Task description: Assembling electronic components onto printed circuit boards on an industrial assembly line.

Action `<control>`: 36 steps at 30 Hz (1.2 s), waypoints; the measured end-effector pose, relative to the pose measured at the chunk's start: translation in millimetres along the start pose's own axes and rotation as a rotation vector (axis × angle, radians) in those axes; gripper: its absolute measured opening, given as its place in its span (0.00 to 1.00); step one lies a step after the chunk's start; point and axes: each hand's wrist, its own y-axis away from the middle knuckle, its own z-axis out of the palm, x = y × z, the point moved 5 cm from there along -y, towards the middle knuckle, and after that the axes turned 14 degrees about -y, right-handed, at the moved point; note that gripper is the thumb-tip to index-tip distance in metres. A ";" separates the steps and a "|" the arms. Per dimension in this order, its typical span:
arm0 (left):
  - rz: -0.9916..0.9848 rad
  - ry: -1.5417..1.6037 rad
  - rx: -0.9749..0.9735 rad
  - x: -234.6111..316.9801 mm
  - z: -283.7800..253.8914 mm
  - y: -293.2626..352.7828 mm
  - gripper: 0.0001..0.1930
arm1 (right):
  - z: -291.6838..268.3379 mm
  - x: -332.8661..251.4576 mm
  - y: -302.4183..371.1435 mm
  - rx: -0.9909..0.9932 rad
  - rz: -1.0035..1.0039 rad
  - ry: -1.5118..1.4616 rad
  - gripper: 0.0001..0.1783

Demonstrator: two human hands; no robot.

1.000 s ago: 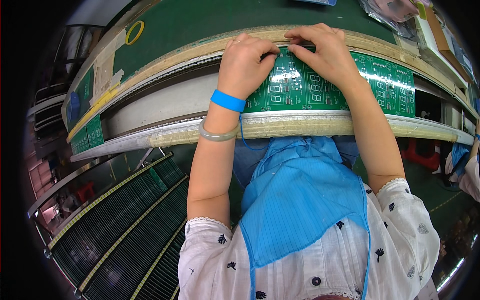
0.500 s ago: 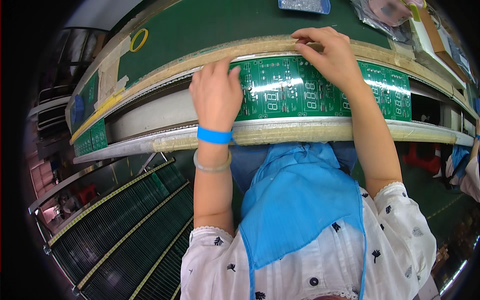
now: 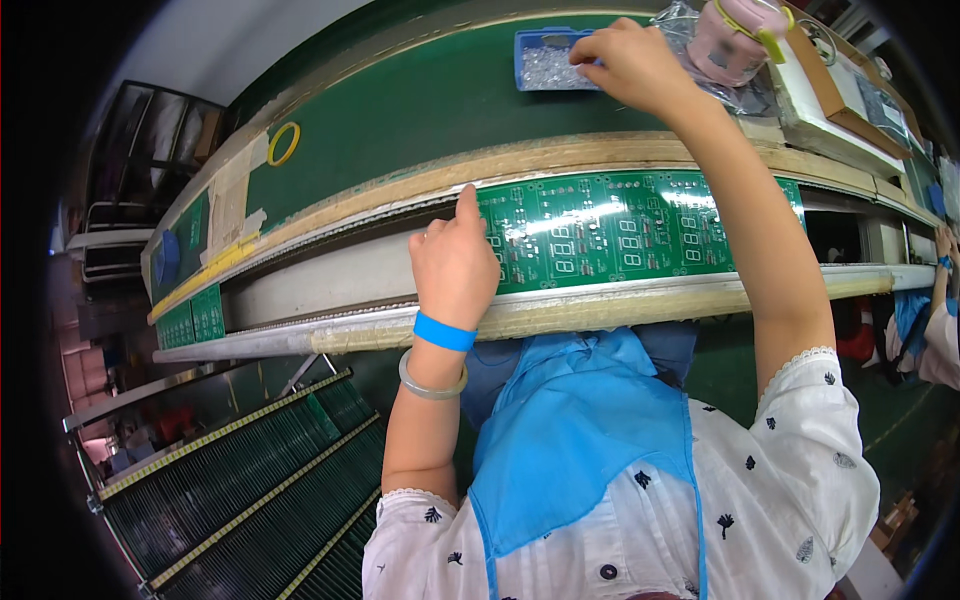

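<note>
The green circuit board panel [image 3: 620, 232] lies across the conveyor rails at the centre of the view, its long axis running from 9 o'clock to 3 o'clock with a slight downward curve toward 3 o'clock, printed face up. The left hand [image 3: 455, 265] rests on the panel's 9 o'clock end; the index finger [image 3: 466, 200] is extended toward 12 o'clock and its tip touches the panel's upper left corner at the rail edge. The other fingers of this hand are curled loosely together against the board edge, gripping nothing. A blue wristband [image 3: 444, 331] and a pale bangle [image 3: 432, 383] sit on this wrist.

The right hand [image 3: 635, 62] is well apart from the panel, toward 12 o'clock, over the green belt. Its fingers are drawn together at the tips, which touch the right edge of a blue parts tray [image 3: 553, 60] holding small clear components. Whether a component is pinched between them cannot be told. A clear plastic bag [image 3: 715, 85] lies just beside this hand at 3 o'clock.

A yellow tape ring [image 3: 283, 143] lies on the belt toward 10 o'clock
</note>
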 end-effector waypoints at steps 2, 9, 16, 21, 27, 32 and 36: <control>0.041 -0.001 0.027 11.1 -0.8 -4.9 0.22 | 6.8 3.2 -8.6 -0.075 0.036 0.026 0.13; 0.156 0.072 -0.143 43.1 -16.9 -38.2 0.16 | 27.1 3.8 -21.8 -0.228 0.084 0.245 0.13; 0.160 0.151 0.396 51.1 -29.6 -144.1 0.07 | 36.5 14.8 -22.9 -0.122 0.056 0.140 0.10; 0.210 0.039 0.342 57.8 0.3 -199.4 0.08 | 26.8 12.0 -13.2 0.128 -0.085 0.014 0.06; 0.234 -0.070 0.172 73.6 26.0 -221.7 0.07 | 17.7 16.2 -5.3 0.223 -0.041 -0.088 0.06; 0.213 -0.012 0.202 72.1 22.9 -219.3 0.04 | 12.5 25.1 7.4 0.330 0.141 -0.535 0.09; 0.184 0.023 0.186 67.8 21.2 -218.5 0.04 | 11.6 23.7 30.0 0.275 0.316 -1.062 0.13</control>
